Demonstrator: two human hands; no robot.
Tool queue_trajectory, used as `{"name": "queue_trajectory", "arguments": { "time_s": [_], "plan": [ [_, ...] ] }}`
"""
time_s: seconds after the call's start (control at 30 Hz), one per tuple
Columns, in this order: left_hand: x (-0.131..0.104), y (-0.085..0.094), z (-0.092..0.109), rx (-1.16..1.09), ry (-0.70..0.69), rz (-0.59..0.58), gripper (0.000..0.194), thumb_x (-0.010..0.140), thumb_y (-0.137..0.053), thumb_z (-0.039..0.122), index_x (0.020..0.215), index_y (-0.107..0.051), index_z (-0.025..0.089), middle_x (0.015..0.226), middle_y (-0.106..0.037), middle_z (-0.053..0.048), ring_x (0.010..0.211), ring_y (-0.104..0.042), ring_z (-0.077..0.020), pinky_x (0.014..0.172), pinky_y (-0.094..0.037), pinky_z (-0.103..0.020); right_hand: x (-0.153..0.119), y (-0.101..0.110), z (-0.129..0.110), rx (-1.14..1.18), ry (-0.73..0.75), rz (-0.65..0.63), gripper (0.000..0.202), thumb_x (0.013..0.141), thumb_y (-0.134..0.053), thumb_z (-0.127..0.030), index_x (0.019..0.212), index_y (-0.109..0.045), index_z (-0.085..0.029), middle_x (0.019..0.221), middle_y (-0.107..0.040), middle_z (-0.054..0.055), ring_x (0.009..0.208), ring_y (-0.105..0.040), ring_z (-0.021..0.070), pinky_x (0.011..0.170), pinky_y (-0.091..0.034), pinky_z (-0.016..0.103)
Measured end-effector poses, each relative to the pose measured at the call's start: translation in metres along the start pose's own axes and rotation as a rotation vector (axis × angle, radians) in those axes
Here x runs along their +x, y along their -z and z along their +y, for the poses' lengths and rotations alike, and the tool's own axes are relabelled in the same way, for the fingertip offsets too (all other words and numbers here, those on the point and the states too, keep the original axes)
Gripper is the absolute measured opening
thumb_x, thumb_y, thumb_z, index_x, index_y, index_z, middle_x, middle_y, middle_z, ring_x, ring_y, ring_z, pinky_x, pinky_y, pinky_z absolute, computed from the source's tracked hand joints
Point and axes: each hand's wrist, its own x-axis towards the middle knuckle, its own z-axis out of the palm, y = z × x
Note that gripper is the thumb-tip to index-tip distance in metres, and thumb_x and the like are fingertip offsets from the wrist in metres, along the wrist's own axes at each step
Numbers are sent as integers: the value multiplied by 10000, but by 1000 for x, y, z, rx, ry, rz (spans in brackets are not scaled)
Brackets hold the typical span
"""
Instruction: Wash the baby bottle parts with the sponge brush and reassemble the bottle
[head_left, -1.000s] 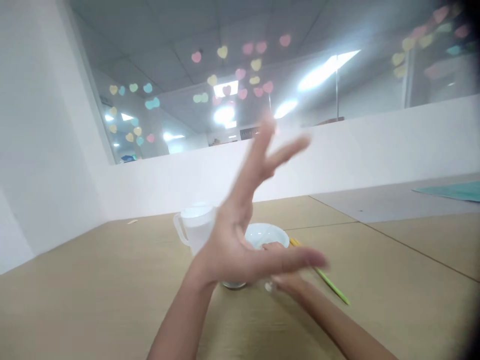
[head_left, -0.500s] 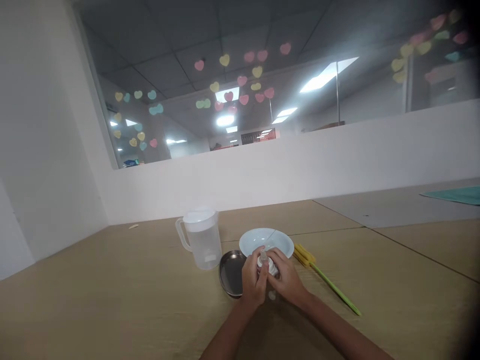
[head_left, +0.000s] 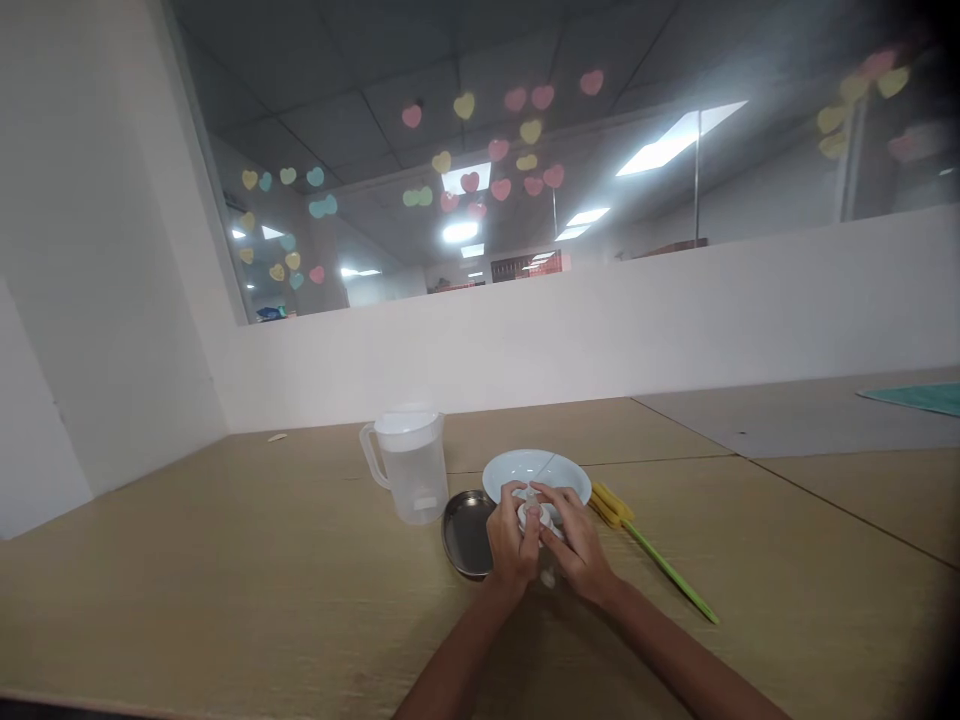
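Observation:
My left hand (head_left: 513,540) and my right hand (head_left: 579,545) meet just in front of a pale blue bowl (head_left: 502,468). Between them they grip what looks like a baby bottle top (head_left: 533,514), a clear teat in a white ring. The left thumb presses on its near side, while my right fingers curl over its far edge and side. Below the hands lies a small, pale, translucent piece (head_left: 548,578), too blurred to name. An oval metal tray (head_left: 466,535) sits beside my left hand, its right end hidden behind the fingers.
A translucent plastic pitcher (head_left: 416,475) holding clear liquid stands left of the metal tray. To the right lies a yellow brush (head_left: 611,505) with a green handle (head_left: 675,574). A teal cloth (head_left: 919,396) rests at the far right, and a white wall (head_left: 465,345) rises behind the table.
The view has shifted slightly, and the table's front edge now shows at lower left. Both hands stay on the bottle top; my right fingers have moved a little up around the teat.

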Motion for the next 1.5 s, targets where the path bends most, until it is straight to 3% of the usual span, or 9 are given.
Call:
{"name": "queue_trajectory", "arguments": {
  "time_s": [0.27, 0.4, 0.57, 0.77, 1.03, 1.1, 1.27, 1.4, 1.5],
  "plan": [
    [1, 6, 0, 6, -17, -80, 374, 889, -253, 464, 1082, -418, 189, 893, -643, -102, 811, -607, -225, 745, -455, -346, 4, 3, 2, 104, -23, -128, 372, 884, -388, -374, 1228, -435, -242, 1162, -522, 90, 1072, -500, 217, 902, -427, 371],
    [2, 19, -9, 24, -79, -222, 501, 829, -422, 502, 1215, -353, 189, 928, -664, -67, 824, -626, -223, 745, -466, -327, 6, 6, 4, 166, -43, -178, 383, 883, -391, -399, 1223, -440, -229, 1173, -523, 94, 1080, -495, 217, 920, -409, 373],
    [4, 29, -16, 178, -56, -332, 815, 634, -690, 420, 1312, -278, 232, 1077, -640, -40, 956, -613, -247, 812, -464, -332, 10, 3, 9, 136, -120, -210, 303, 808, -523, -442, 975, -579, -196, 961, -576, 60, 916, -543, 206, 829, -449, 350],
    [5, 23, -3, 118, -14, -330, 818, 664, -670, 323, 1343, -223, 226, 965, -664, -15, 877, -623, -204, 776, -463, -294, 20, 5, 9, 71, -180, -146, 268, 692, -656, -441, 814, -666, -202, 836, -561, 39, 811, -559, 185, 752, -471, 314],
    [5, 23, -5, 17, 87, -321, 879, 590, -755, 400, 1306, -276, 229, 930, -652, -26, 791, -613, -180, 728, -469, -285, 26, 19, 17, 642, -485, -401, 444, 629, -676, -310, 1047, -636, -164, 963, -648, 76, 935, -592, 241, 867, -452, 410],
    [5, 22, -5, 26, 95, -303, 843, 580, -761, 411, 1275, -318, 231, 939, -629, -28, 802, -600, -175, 716, -466, -276, 26, 16, 26, 711, -543, -289, 520, 601, -651, -275, 1108, -600, -171, 951, -653, 76, 918, -602, 247, 827, -469, 411],
    [4, 20, -2, 118, 131, -247, 761, 519, -776, 448, 1149, -419, 219, 813, -554, 20, 730, -555, -150, 646, -435, -240, 19, 9, 36, 395, -528, 285, 417, 720, -527, -354, 1097, -575, -182, 961, -641, 87, 908, -587, 226, 854, -444, 416],
    [4, 20, 2, 105, 129, -256, 655, 570, -744, 363, 1122, -417, 224, 792, -559, 32, 691, -549, -140, 617, -415, -224, 13, 5, 18, 244, -279, 61, 478, 746, -561, -401, 1179, -521, -204, 1162, -571, 96, 1059, -527, 239, 944, -387, 421],
    [4, 20, 5, 73, 104, -268, 621, 596, -723, 317, 1124, -407, 231, 847, -591, 23, 700, -556, -139, 631, -419, -222, 13, 3, 9, 255, -275, -43, 569, 718, -562, -352, 1258, -440, -219, 1210, -543, 82, 1108, -504, 246, 945, -395, 428]
  ]
}}
